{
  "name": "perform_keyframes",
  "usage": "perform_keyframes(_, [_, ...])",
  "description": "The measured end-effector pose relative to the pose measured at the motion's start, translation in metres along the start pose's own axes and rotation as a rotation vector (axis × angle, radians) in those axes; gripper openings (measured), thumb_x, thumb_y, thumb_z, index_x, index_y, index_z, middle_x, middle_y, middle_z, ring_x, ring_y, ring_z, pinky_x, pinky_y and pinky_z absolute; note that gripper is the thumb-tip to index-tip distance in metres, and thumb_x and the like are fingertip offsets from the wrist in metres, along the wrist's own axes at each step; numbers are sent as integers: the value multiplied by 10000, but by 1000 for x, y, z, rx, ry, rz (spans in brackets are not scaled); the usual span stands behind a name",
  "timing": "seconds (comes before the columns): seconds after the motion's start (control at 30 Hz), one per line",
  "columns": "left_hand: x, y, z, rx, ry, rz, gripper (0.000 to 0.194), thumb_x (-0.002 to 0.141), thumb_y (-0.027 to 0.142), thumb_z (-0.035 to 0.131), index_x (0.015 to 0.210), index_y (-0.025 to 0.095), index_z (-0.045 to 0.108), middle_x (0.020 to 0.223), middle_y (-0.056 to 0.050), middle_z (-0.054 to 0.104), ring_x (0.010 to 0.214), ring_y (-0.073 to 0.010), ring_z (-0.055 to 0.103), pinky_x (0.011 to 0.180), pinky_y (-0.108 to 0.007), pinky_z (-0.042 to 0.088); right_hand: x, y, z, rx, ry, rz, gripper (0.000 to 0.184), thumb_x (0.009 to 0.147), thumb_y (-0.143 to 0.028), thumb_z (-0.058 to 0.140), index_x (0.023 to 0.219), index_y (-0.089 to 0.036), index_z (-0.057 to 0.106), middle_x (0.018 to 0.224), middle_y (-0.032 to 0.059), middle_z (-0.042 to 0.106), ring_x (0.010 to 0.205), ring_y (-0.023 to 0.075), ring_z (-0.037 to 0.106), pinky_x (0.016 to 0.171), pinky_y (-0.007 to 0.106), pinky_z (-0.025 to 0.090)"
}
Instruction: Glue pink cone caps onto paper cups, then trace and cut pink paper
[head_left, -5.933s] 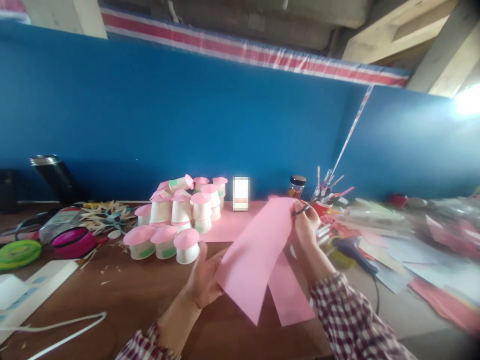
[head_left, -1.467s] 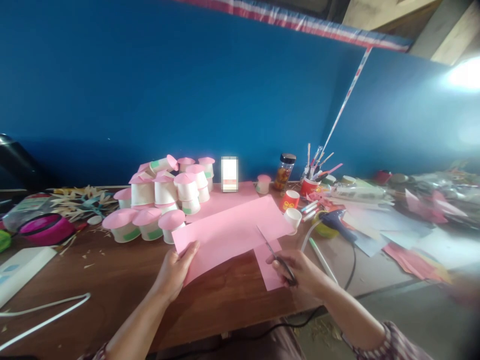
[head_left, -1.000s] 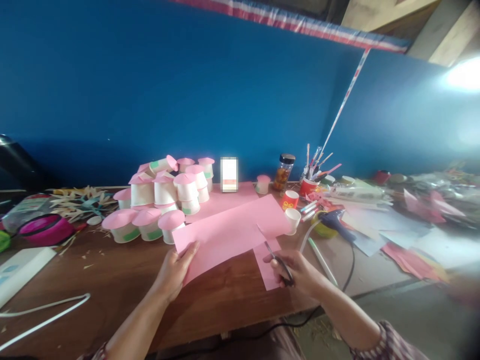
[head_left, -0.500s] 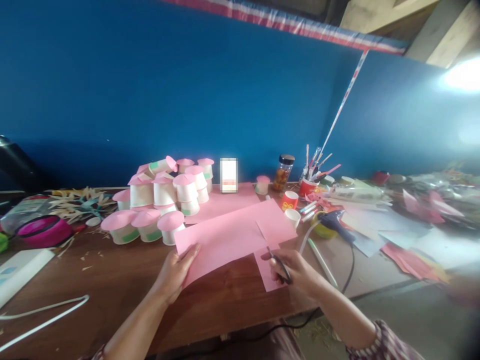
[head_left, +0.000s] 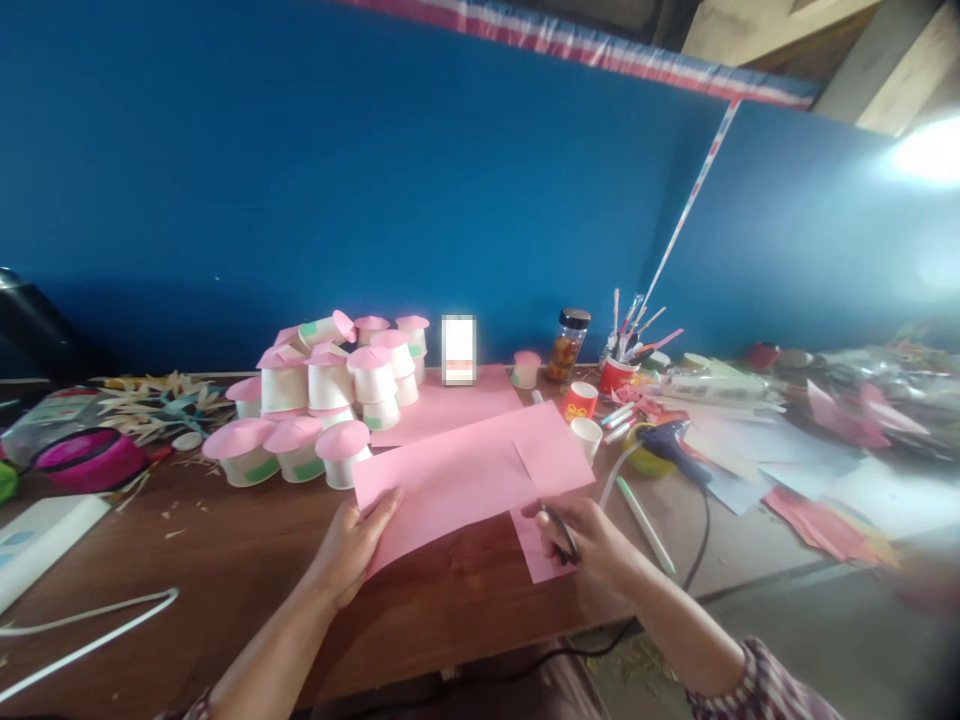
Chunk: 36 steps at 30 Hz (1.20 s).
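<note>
My left hand (head_left: pixel 356 545) pinches the left end of a pink sheet of paper (head_left: pixel 450 475), thumb on top. Dark-handled scissors (head_left: pixel 560 535) sit in my right hand (head_left: pixel 589 540), at the sheet's lower right edge. From there a cut line runs up into the paper. A smaller piece of pink paper (head_left: pixel 529 555) shows under the scissors. Behind the sheet, to the left, stand several white paper cups (head_left: pixel 343 465) stacked and topped with pink paper cones. Another pink sheet (head_left: pixel 480 395) lies flat beyond.
A red cup (head_left: pixel 580 400), a white cup (head_left: pixel 586 436), markers (head_left: pixel 619 420) and a glue gun (head_left: pixel 675 450) with its cable are right of the sheet. A jar (head_left: pixel 570 345) stands near the blue wall. Loose papers (head_left: pixel 832 525) cover the right side; a magenta pouch (head_left: pixel 91 460) lies left.
The scissors' blade showed over the cut line before; now it is mostly hidden at the paper's edge. The sheet and my left hand have hardly moved.
</note>
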<state>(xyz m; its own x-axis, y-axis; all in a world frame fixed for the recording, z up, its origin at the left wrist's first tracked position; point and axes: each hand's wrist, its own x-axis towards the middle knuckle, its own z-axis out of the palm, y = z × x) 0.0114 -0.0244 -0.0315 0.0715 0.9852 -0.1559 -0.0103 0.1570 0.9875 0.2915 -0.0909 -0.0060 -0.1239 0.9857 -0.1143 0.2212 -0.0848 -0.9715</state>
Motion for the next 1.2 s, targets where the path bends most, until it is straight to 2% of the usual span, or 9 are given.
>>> perform_keyframes(0.17, [-1,1,0,11,-16,1,553,705,532,678,1026,83,691,1016,-129,719,1055,-306,619,941,-378,473,2,3,4,18,37,33,449,798,-570,579,808,-122,604,546,-27,503,472,80,470,440,202,332])
perform_keyframes(0.33, [-4,6,1,-20,-9,-22,536,691,533,691,1018,108,699,977,-110,731,977,-284,652,925,-358,478,5,4,5,37,62,41,469,756,-580,622,822,-116,625,516,-34,485,444,77,441,429,214,324])
perform_keyframes(0.63, [-4,6,3,-100,-45,-11,547,685,482,720,1076,102,663,1023,-119,716,987,-285,643,875,-363,508,3,1,6,148,42,72,583,689,-609,670,965,-99,622,550,-24,538,478,85,478,467,223,359])
perform_keyframes(0.97, [-5,9,7,-99,-5,-29,555,630,515,745,998,103,691,960,-120,730,949,-289,658,894,-368,500,-1,-8,3,140,28,58,515,735,-611,626,867,-113,628,553,-9,561,465,82,484,416,191,298])
perform_keyframes(1.2, [-8,14,8,-71,-52,-60,566,628,552,724,965,99,692,936,-130,730,906,-299,670,857,-389,513,3,-13,4,90,16,19,489,749,-604,621,622,-138,552,527,0,553,448,65,442,417,190,282])
